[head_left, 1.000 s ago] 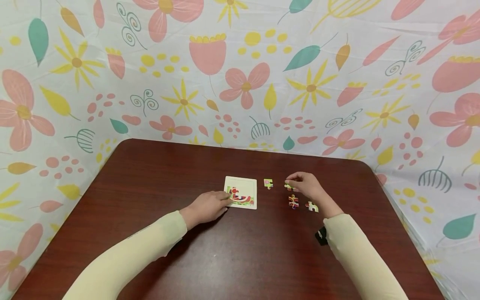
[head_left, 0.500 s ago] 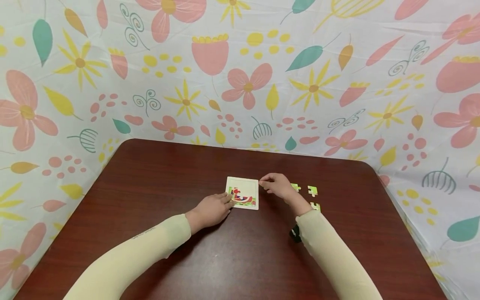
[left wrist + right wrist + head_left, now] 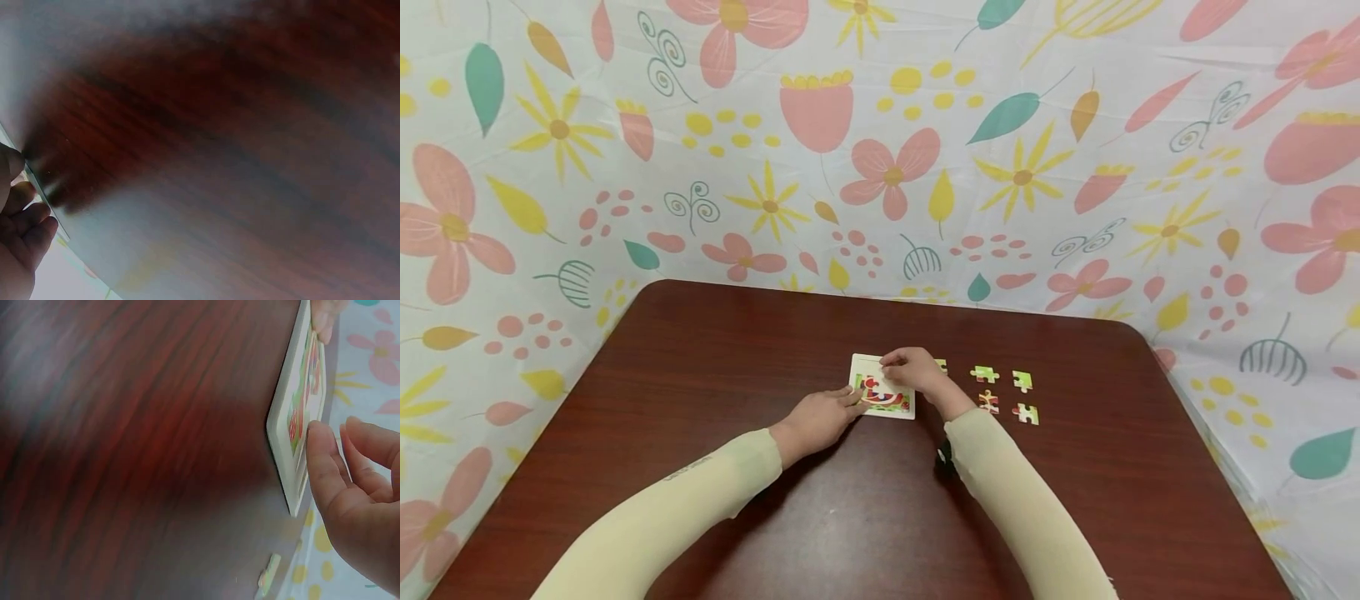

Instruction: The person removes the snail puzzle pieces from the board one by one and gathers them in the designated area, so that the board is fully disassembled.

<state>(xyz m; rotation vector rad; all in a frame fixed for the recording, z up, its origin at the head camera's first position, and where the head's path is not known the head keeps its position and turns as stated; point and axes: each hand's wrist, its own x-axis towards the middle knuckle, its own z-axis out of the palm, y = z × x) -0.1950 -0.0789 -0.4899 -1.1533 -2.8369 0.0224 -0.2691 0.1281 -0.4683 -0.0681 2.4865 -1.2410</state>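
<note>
On the brown table lies a square jigsaw puzzle board [image 3: 912, 413], pale-rimmed, its lower part filled with a red, white and green picture. My left hand [image 3: 820, 419] rests with extended fingers on its left edge; the left wrist view catches those fingers [image 3: 37, 228] beside the board's rim. Over the upper right of the board is my right hand [image 3: 913, 371], fingertips low above its pale area. In the right wrist view, the right hand's thumb and index finger [image 3: 369, 440] are slightly apart near the board [image 3: 281, 425]; whether a piece is between them is hidden.
Several loose puzzle pieces lie right of the board: a green one [image 3: 985, 374], a green corner piece [image 3: 1022, 381], a red-patterned one [image 3: 988, 402] and a white-green one [image 3: 1027, 414]. Another piece [image 3: 942, 364] is partly behind the right hand. Flowered cloth [image 3: 891, 175] hangs behind the table [image 3: 737, 333].
My right hand has moved left from the loose pieces to over the board, uncovering the pieces on the right. The left hand has stayed on the board's left edge.
</note>
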